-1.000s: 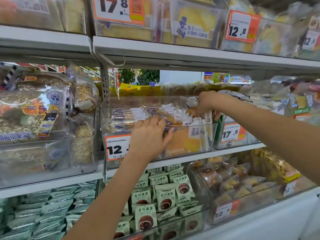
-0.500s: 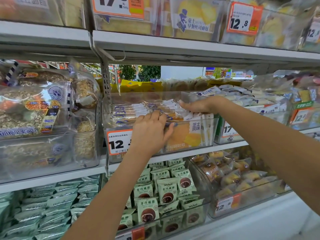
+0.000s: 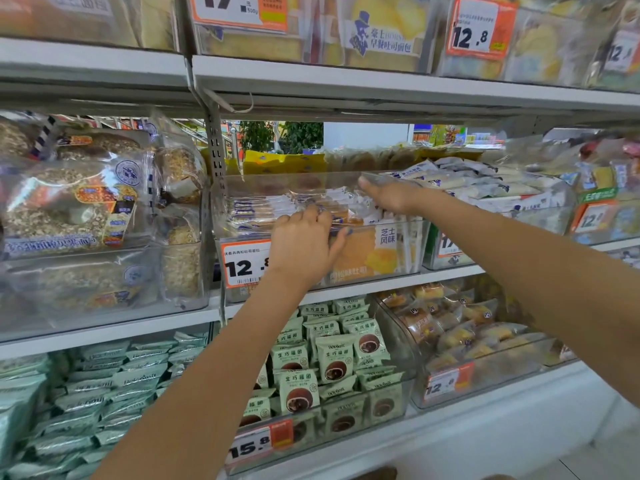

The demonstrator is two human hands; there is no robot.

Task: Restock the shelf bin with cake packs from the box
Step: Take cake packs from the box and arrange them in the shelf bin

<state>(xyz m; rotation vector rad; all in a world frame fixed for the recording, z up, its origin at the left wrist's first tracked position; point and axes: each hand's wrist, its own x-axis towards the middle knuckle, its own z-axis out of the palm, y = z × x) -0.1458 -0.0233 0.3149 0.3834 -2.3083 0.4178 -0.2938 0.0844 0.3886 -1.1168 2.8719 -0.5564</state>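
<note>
Clear plastic shelf bin (image 3: 398,271) on the middle shelf, orange 12.8 price tag (image 3: 244,263) on its front wall. Inside lie the flat cake packs in crinkly clear-and-white film (image 3: 277,209), stacked in rows to near the rim.

Handling, by judgement: light, soft, film slippery and noisy; cake crushes easily. Take them by the sealed ends or flat across the broad face, never squeezing the middle.

Your left hand (image 3: 303,242) hooks over the bin's front rim, fingers curled onto the top packs, thumb spread along the front wall. Your right hand (image 3: 389,197) reaches over the right side, flat, fingers together, resting on the packs further back. The box isn't in view.
</note>
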